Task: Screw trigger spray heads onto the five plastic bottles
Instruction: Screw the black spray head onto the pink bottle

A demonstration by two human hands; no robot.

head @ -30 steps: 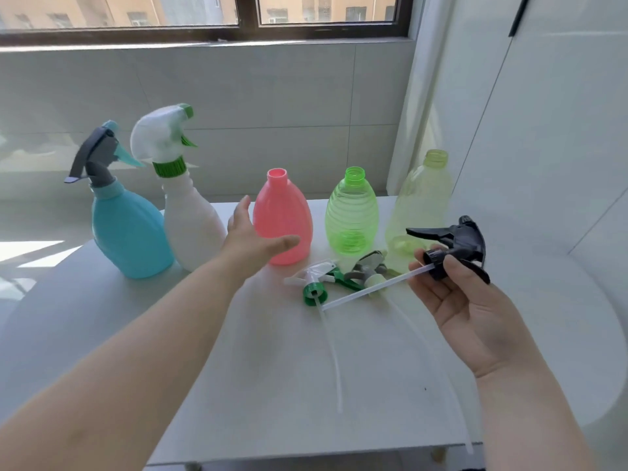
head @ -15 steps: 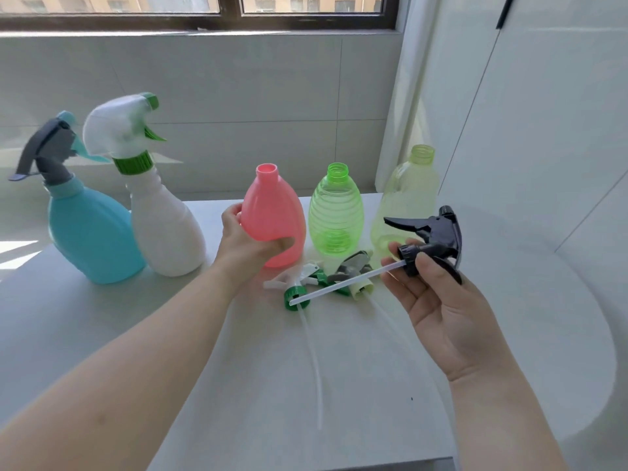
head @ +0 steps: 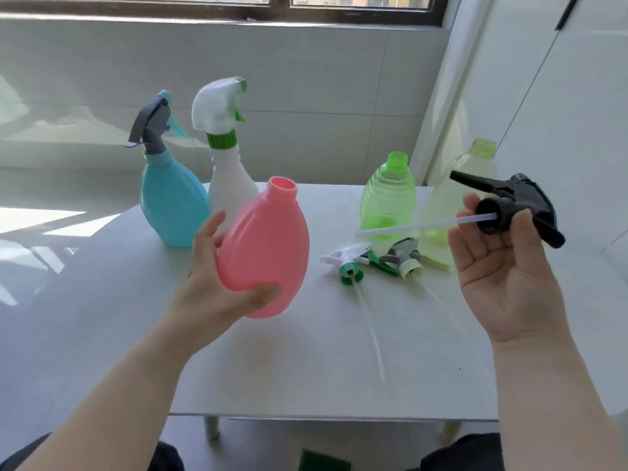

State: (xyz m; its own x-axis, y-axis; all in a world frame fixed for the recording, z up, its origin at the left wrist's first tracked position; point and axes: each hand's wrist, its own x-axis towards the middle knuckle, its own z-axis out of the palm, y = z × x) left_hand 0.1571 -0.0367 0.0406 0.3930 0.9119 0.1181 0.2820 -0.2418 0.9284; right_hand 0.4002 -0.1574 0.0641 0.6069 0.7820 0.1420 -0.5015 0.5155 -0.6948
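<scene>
On the white table (head: 102, 300), my left hand (head: 217, 287) grips the pink bottle (head: 265, 253) mid-frame; my right hand (head: 503, 266) pinches the black trigger spray head (head: 516, 209), its other fingers open.

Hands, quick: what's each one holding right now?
Left hand: closed around the pink bottle, lifted off the table.
Right hand: holding the black spray head.

Left hand (head: 217, 283) cupped, fingers curled, gripping — right hand (head: 503, 266) palm-up, fingertips pinching.
</scene>
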